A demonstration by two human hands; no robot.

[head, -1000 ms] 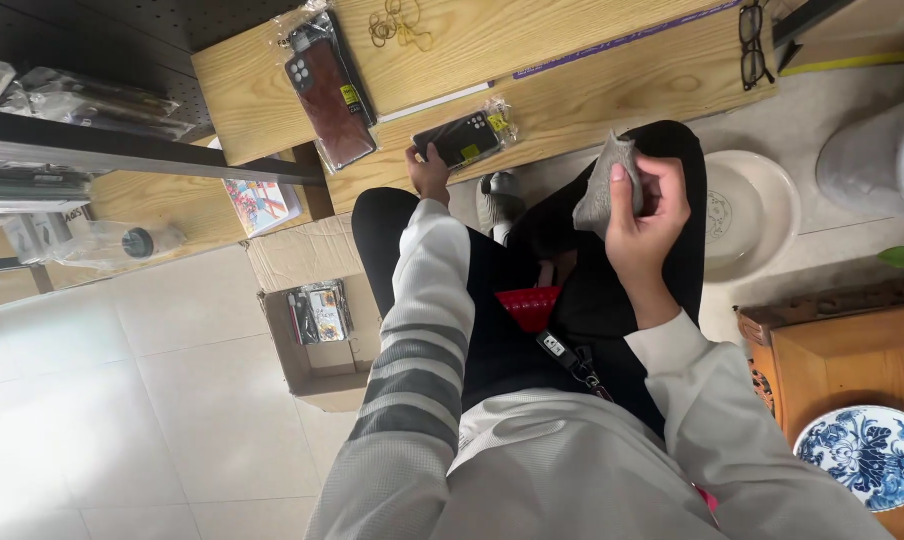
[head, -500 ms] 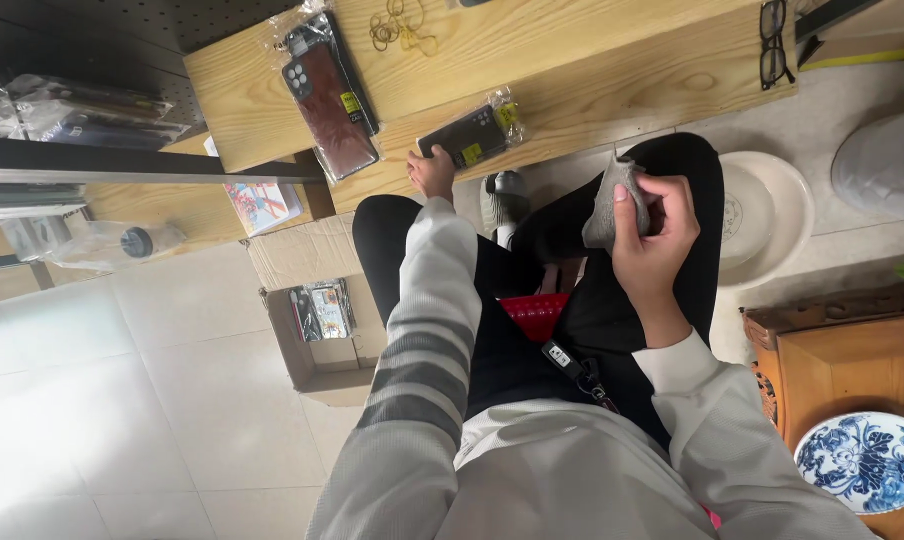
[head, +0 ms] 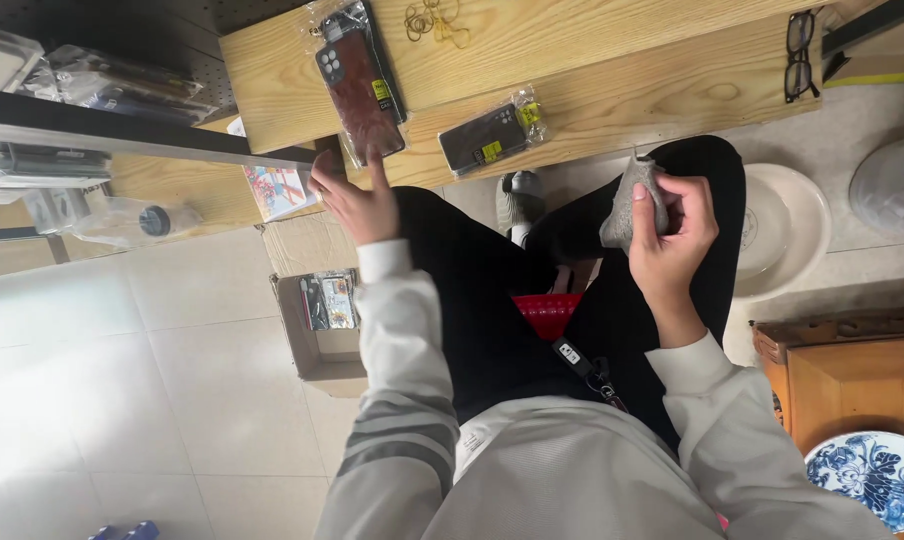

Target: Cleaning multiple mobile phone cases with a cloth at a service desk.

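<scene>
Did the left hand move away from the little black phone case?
Yes. The left hand left the small black phone case and slid left along the wooden board; its finger now reaches the reddish-brown case.

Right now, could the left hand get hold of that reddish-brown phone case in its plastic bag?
Probably yes. The left hand is open and empty, its fingertips right at the lower edge of the reddish-brown case, which lies on the wooden shelf with nothing between them.
</scene>
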